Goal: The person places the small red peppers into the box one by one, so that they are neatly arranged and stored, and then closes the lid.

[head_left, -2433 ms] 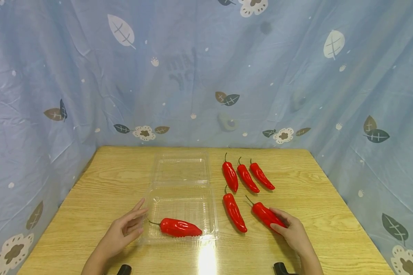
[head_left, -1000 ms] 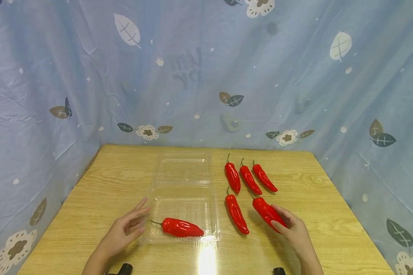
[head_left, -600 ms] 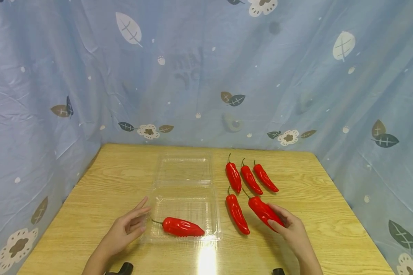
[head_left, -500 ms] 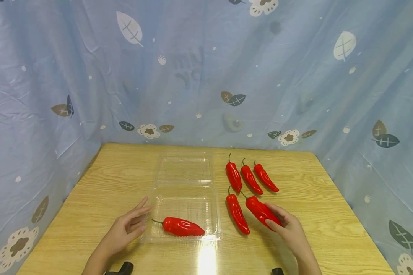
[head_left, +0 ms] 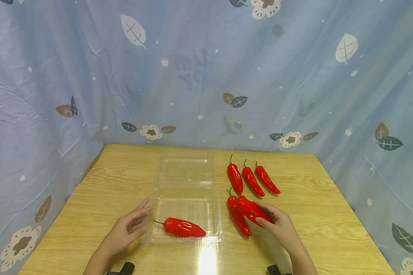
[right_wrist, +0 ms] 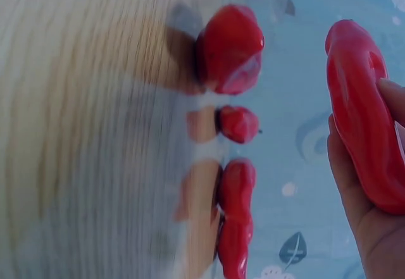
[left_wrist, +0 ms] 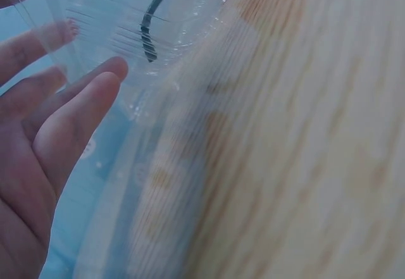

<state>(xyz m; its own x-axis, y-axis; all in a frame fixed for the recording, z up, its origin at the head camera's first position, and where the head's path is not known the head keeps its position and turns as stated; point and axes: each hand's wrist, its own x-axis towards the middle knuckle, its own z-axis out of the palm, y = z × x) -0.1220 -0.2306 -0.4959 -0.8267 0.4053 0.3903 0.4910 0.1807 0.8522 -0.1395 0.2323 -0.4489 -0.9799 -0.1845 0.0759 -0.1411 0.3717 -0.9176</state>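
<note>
My right hand point(head_left: 277, 222) grips a red chili pepper point(head_left: 250, 210) between thumb and fingers. In the right wrist view, that held pepper point(right_wrist: 362, 114) is raised off the table. From the head view it overlaps another red pepper point(head_left: 239, 218) that lies on the wood. A clear plastic clamshell box point(head_left: 217, 214) stands with its lid point(head_left: 186, 172) folded back. One red pepper point(head_left: 184, 228) lies crosswise along the near side of the box. At the box's left wall is my left hand point(head_left: 126, 229), fingers loosely spread, fingertips point(left_wrist: 114, 70) right at the clear plastic.
Three more red peppers lie in a row at the back right, the leftmost pepper point(head_left: 235, 178) nearest the lid. The wooden table point(head_left: 296, 191) ends at a blue patterned curtain point(head_left: 192, 76) behind and on both sides.
My right hand has lifted the pepper and carried it left, toward the box, so it now overlaps the neighbouring pepper. The left hand has stayed by the box. The head view has shifted slightly.
</note>
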